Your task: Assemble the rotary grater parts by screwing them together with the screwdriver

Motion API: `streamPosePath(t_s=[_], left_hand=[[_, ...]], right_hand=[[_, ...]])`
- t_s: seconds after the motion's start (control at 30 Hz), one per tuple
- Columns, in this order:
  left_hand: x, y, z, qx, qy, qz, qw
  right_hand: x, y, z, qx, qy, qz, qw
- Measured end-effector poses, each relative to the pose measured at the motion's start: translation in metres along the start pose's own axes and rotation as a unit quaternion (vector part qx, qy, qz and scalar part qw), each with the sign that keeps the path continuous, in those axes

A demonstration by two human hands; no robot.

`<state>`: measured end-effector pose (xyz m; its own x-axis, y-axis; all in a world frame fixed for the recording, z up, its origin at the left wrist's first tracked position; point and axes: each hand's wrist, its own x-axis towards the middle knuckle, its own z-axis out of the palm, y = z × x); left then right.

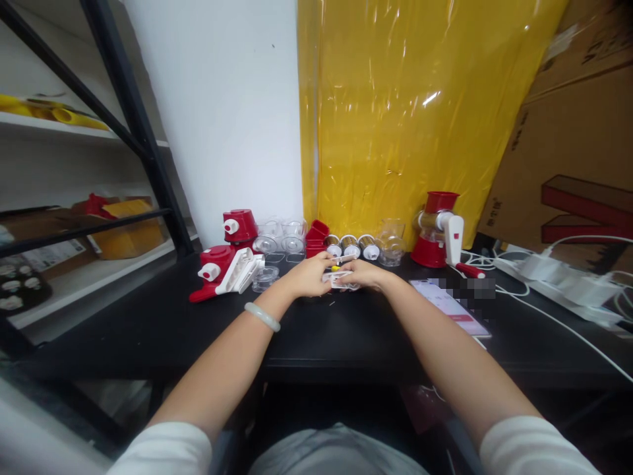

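My left hand and my right hand meet over the middle of the black table. Both are closed on a small white plastic part with a bit of yellow at its top. A pale bangle circles my left wrist. Just left of my hands lies a red and white grater body on its side, with a clear round cup beside it. Behind my hands stand steel drum blades in a row.
An assembled red and white rotary grater stands at the back right, near clear cups. A phone lies right of my hands. White cables and a power strip run along the right. Yellow film, cardboard boxes and a metal shelf surround the table.
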<state>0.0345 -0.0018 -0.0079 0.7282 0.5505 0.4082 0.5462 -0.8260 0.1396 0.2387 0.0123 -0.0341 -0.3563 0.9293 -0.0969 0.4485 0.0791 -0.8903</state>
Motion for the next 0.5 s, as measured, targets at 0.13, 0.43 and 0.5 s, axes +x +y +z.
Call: streamPosePath(t_s=[0.13, 0.43, 0.5], left_hand=[[0.001, -0.002, -0.004, -0.005, 0.062, -0.013, 0.998], [0.007, -0.004, -0.001, -0.098, 0.166, -0.012, 0.981], [0.008, -0.003, 0.0, -0.121, 0.162, -0.006, 0.979]], right_hand=[[-0.006, -0.008, -0.003, 0.046, 0.04, -0.024, 0.998], [0.005, -0.016, -0.007, 0.25, 0.265, -0.112, 0.925], [0.006, -0.014, -0.008, 0.246, 0.288, -0.161, 0.911]])
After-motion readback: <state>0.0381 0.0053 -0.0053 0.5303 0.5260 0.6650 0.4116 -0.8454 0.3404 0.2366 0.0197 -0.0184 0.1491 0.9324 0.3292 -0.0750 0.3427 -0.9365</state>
